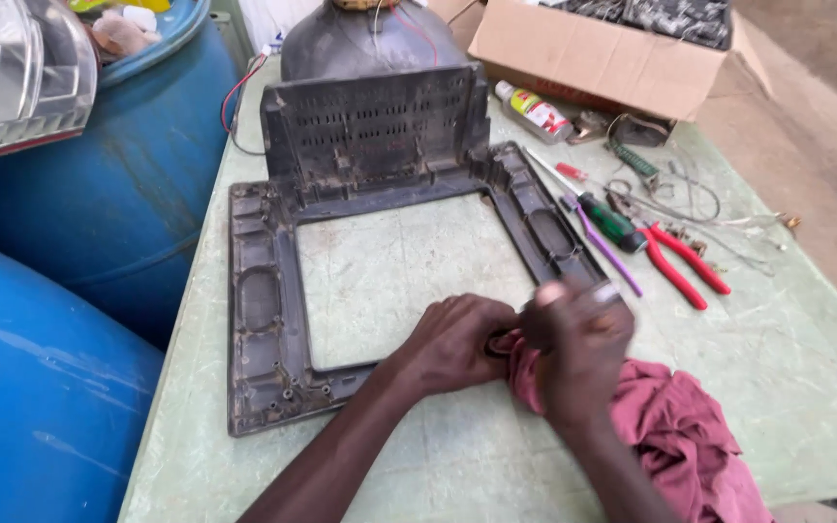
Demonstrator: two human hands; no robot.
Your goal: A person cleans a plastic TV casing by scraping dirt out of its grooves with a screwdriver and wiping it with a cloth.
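1. Leftmost, two blue drums (99, 194) are standing beside the table (806, 387), the upper one serving as a bin with odds and ends lying in its open top; a clear plastic part (12, 77) is jutting in above it at the corner.

2. Next, a dark plastic frame (263, 320) is lying flat on the table with its inner side facing up, so its ribs and screw posts are showing; a slotted back panel (375, 126) is leaning upright at its far edge, propped against a grey tube (341, 44) that is trailing red and black wires.

3. Centrally, the left hand (457, 344) is curling closed over the frame's near right corner, pinching a small item together with the edge of a maroon rag (670, 426); what that item is I cannot tell, since the fingers are hiding it.

4. Beside it, the right hand (578, 339) is blurring with motion, fingers folded loosely round the same bunched rag, touching the left hand; how tightly it is gripping I cannot tell; the rest of the rag is trailing off toward the table's near right edge.

5. Rightward, tools are lying within reach: a green screwdriver (612, 221), a purple one (607, 250), red pliers (685, 261), and a small bottle (533, 109) on its side; a cardboard box (612, 48) of dark parts is sitting at the far corner.
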